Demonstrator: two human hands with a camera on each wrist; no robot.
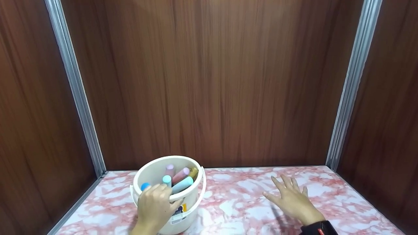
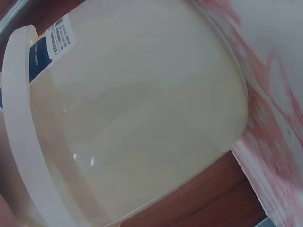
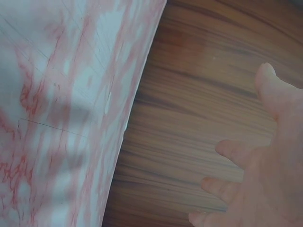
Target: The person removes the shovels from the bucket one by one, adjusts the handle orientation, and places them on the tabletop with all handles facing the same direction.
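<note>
A cream plastic bucket (image 1: 192, 195) stands at the left of the table, its handle (image 1: 199, 205) hanging down the front. My left hand (image 1: 155, 204) grips the near rim, fingers over the edge and thumb along the outside. Inside lean several round-ended cylinders: a pale teal cylinder (image 1: 183, 185), a pink cylinder (image 1: 180, 176), a blue-ended one (image 1: 145, 186) and a mustard-coloured thing (image 1: 194, 172). The bucket's wall (image 2: 142, 104) fills most of the left wrist view. Well to the right, my right hand (image 1: 292, 199) is over the table with fingers spread, holding nothing.
A pink-and-white marbled tabletop (image 1: 235, 195) lies under both hands. Brown wood-grain panels (image 1: 209, 81) enclose the back and sides, with metal posts (image 1: 76, 85) at the corners. A dark band (image 1: 320, 227) is around the right wrist.
</note>
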